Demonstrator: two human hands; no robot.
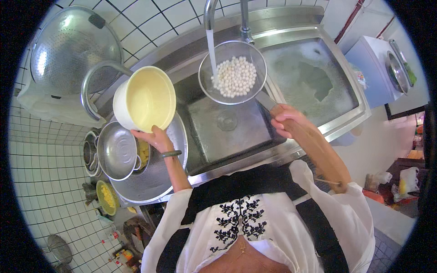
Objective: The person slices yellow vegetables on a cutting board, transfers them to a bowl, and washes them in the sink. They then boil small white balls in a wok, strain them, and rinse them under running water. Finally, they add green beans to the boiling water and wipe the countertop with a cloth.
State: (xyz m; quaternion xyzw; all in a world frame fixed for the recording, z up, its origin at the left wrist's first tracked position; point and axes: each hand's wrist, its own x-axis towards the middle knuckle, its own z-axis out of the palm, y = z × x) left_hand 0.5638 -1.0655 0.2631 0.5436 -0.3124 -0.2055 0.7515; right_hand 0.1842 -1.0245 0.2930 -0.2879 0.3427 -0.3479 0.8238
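My right hand [285, 119] grips the handle of a round mesh strainer [208, 87] over the middle sink basin [225, 136]. Small white balls [237, 76] lie in the strainer, and water [211, 51] runs onto them from a metal faucet [209, 17]. On the left, my left hand [155, 136] holds a white plastic tub [120, 105] by its rim. The tub is tilted, its mouth turned towards me, and its inside looks yellowish. A bracelet is on my left wrist.
Right of the strainer, a second basin holds cloudy water [293, 75]. A large metal bowl [153, 191], a steel colander [117, 150] and a curved faucet [89, 85] are at the left. A big perforated strainer [75, 51] leans against the tiles. A yellow basket [102, 201] stands lower left.
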